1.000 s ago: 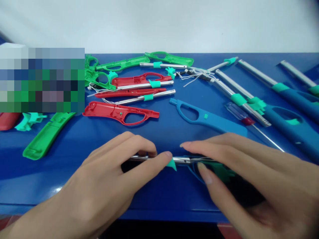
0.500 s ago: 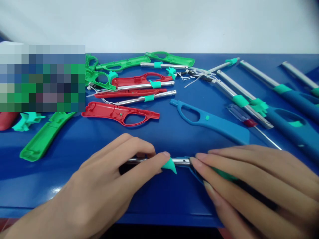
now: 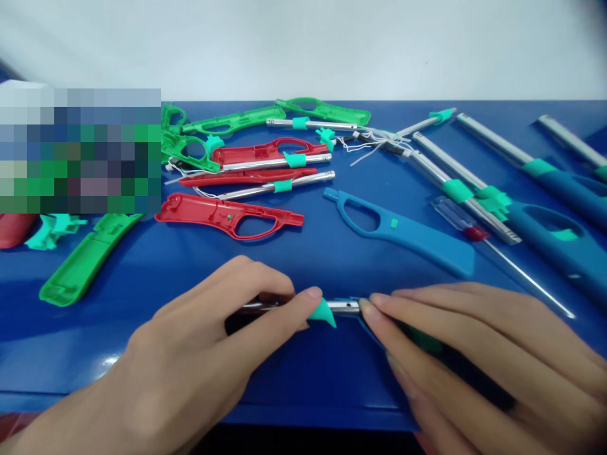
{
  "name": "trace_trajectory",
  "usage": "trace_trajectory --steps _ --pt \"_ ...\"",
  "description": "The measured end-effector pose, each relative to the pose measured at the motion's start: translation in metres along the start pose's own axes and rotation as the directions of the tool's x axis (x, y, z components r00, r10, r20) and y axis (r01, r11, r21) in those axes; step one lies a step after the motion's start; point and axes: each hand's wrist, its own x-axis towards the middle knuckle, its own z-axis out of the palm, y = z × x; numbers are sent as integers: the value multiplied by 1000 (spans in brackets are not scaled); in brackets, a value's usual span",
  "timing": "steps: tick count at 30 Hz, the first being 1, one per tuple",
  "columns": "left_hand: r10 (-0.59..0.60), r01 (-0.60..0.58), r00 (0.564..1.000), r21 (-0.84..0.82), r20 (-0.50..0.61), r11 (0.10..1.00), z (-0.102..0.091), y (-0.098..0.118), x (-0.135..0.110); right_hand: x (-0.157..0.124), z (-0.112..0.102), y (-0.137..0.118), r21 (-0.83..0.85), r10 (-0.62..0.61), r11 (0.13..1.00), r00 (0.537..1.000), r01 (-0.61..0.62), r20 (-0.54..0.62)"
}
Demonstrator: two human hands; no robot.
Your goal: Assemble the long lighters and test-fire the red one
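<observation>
My left hand (image 3: 208, 341) is closed round a metal lighter tube (image 3: 344, 307), its thumb resting by the teal clip (image 3: 324, 312) on that tube. At the tube's right end, the fingertips of my right hand (image 3: 469, 354) pinch together over a blue lighter handle (image 3: 372, 333). Most of this handle is hidden under the right fingers, and a dark green part (image 3: 422, 337) shows between them. How far the tube sits inside the handle cannot be seen.
A blue handle shell (image 3: 417, 240) and a screwdriver (image 3: 474, 232) lie beyond my hands. Red shells (image 3: 203, 215), green shells (image 3: 90, 259) and tubes with white wires (image 3: 308, 161) spread behind. Blue lighters (image 3: 559, 234) lie at right. A pixelated patch covers the upper left.
Both hands keep nearly the same hold. My right hand has shifted slightly down, and more of the screwdriver's shaft shows above it.
</observation>
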Motion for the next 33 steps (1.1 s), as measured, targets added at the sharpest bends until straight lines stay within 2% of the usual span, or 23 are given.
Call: trace_trajectory --steps 2,5,9,12,17,21,25,27,33 --pt "-15 15 1000 -17 4 1000 -1 -1 0 0 0 0 3 -9 1000 1000 9 -7" --pt "42 -42 998 10 46 999 -5 -3 -1 2 -1 3 2 1 1000 999 -1 -45" --pt "166 -171 984 93 62 981 -11 -10 3 11 -8 11 78 29 996 998 -33 55" --pt "207 -215 971 55 117 975 -18 -16 11 20 -15 16 131 45 990 996 -55 76" --pt "194 -187 957 -52 214 981 -28 -22 27 36 -19 17 172 122 976 991 -131 63" --pt "165 -142 966 -123 200 982 -30 -21 39 44 -16 17 166 89 981 994 -99 63" --pt "113 -74 965 -169 235 983 -29 -20 49 49 -12 20 170 41 984 997 -52 67" --pt "104 -62 966 -178 236 982 -29 -20 51 50 -10 22 181 29 983 998 -40 64" --pt "64 -10 956 -186 287 983 -32 -19 50 47 -12 26 225 93 968 992 -111 90"
